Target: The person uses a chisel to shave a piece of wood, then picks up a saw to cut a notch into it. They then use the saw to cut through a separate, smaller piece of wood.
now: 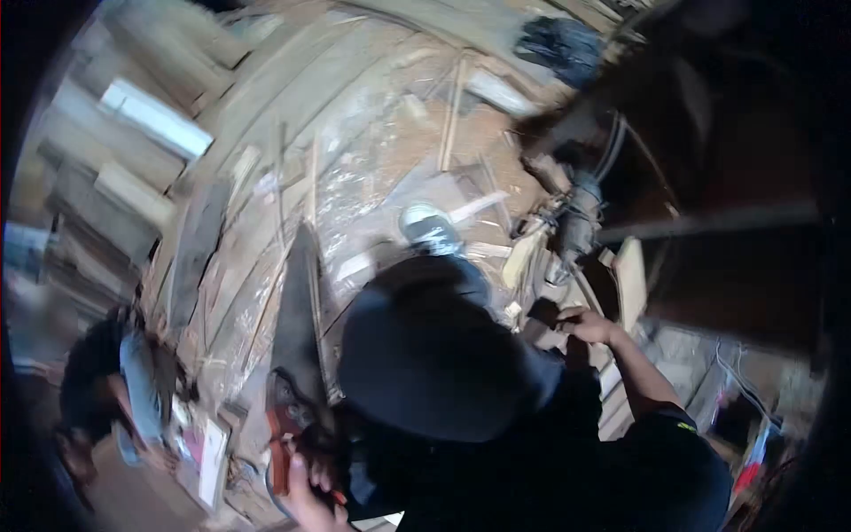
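Observation:
My left hand, low in the head view, is closed around the reddish-brown handle of a handsaw. The saw's long dark blade points up and away across the floor, beside my leg. My right hand is out to the right, fingers pinched at the edge of a small dark flat piece. Blur hides what this piece is and how firmly it is held. Wood offcuts lie around that hand. My bent knee and shoe stand between the two hands.
A co-worker crouches at the lower left, hands low near a pale board. Planks and scraps litter the floor. Dark machinery with cables stands right; a black plastic bag lies at the back.

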A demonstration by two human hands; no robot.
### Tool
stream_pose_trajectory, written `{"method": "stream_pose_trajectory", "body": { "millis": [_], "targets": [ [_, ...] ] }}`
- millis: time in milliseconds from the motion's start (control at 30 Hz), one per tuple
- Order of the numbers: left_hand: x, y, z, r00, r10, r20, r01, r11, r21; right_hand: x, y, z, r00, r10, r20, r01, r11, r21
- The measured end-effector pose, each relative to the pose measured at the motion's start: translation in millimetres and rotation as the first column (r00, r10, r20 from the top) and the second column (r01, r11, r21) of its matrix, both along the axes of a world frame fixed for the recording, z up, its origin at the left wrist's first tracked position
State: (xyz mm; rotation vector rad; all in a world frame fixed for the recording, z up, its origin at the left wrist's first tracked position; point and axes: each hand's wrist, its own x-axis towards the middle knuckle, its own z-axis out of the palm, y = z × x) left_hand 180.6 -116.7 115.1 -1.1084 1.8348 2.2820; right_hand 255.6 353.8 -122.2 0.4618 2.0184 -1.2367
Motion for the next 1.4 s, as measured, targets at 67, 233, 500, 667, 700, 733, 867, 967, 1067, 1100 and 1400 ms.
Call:
{"method": "stream_pose_trajectory", "body": {
  "millis": [67, 233, 500, 667, 700, 733, 867, 967, 1067, 1100, 1400],
  "targets": [
    [4, 7, 3, 0.999, 0.012, 0.039, -0.007, 0.991, -0.136, -85, -5, 8, 0.975, 0.162, -0.150, -0.162, 0.987, 0.014],
    [8, 13, 6, 0.990, -0.070, 0.124, 0.077, 0.996, -0.047, -289, -113, 35, 0.640, 0.324, -0.697, -0.297, 0.940, 0.165],
    [36, 11, 21, 0.903, -0.282, 0.325, 0.371, 0.893, -0.254, -353, -277, -99, 0.158, 0.687, -0.709, -0.618, 0.629, 0.472],
    [31, 21, 29, 0.864, -0.220, 0.453, 0.395, 0.854, -0.339, -334, -282, -134, 0.275, 0.677, -0.682, -0.635, 0.661, 0.400],
    [36, 18, 26, 0.855, -0.279, 0.437, 0.453, 0.813, -0.366, -331, -279, -134, 0.215, 0.617, -0.757, -0.617, 0.687, 0.384],
    [40, 15, 23, 0.841, -0.338, 0.422, 0.506, 0.768, -0.392, -324, -280, -134, 0.216, 0.620, -0.755, -0.624, 0.682, 0.382],
    [40, 17, 26, 0.870, -0.347, 0.351, 0.443, 0.862, -0.247, -318, -284, -121, 0.195, 0.501, -0.843, -0.552, 0.766, 0.328],
    [35, 24, 37, 0.842, -0.393, 0.371, 0.505, 0.816, -0.282, -316, -280, -123, 0.147, 0.497, -0.855, -0.543, 0.763, 0.351],
    [39, 27, 51, 0.811, -0.368, 0.455, 0.463, 0.879, -0.115, -317, -280, -126, 0.093, 0.476, -0.875, -0.543, 0.761, 0.356],
    [57, 28, 48, 0.811, -0.359, 0.463, 0.498, 0.839, -0.222, -316, -280, -124, 0.093, 0.478, -0.873, -0.529, 0.767, 0.364],
    [80, 45, 22, 0.777, -0.494, 0.390, 0.610, 0.745, -0.271, -322, -281, -133, 0.013, 0.468, -0.884, -0.537, 0.749, 0.389]
  ]
}}
